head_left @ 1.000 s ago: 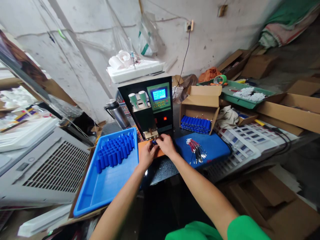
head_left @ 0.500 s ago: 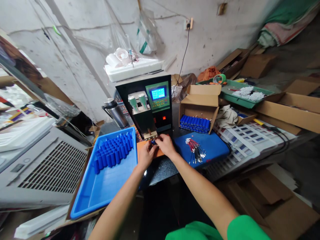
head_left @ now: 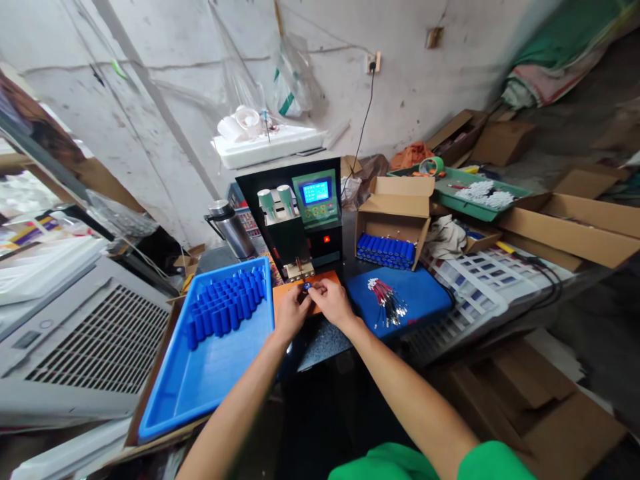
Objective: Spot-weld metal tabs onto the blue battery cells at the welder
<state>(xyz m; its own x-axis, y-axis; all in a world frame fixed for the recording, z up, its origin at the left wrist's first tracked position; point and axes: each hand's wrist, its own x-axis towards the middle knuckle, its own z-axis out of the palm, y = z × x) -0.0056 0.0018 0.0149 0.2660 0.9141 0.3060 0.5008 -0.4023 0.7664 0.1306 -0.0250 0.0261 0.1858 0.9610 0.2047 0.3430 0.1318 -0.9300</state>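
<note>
In front of a spot welder (head_left: 293,213) with a lit screen, my left hand (head_left: 291,311) is closed around a blue cylindrical battery cell (head_left: 307,287), whose end shows between my fingers. My right hand (head_left: 330,300) pinches close against that same end; whatever its fingertips grip is too small to make out. Both hands are over the orange board (head_left: 320,308), just below the welder's electrode tips (head_left: 299,267). To the left, a blue plastic tray (head_left: 210,373) holds rows of upright blue cells (head_left: 225,303). Right of my hands, a bundle of red and black wire leads (head_left: 387,300) lies on a blue pad (head_left: 425,293).
An open cardboard box (head_left: 393,207) with stacked blue cells stands right of the welder. Behind the tray is a steel flask (head_left: 230,227). A green tray (head_left: 480,200) with white parts sits at the back right, near more cardboard boxes (head_left: 580,223).
My hands have drawn slightly back from the electrode tips, and the cell's end has come into sight between them. The whole view has shifted a little.
</note>
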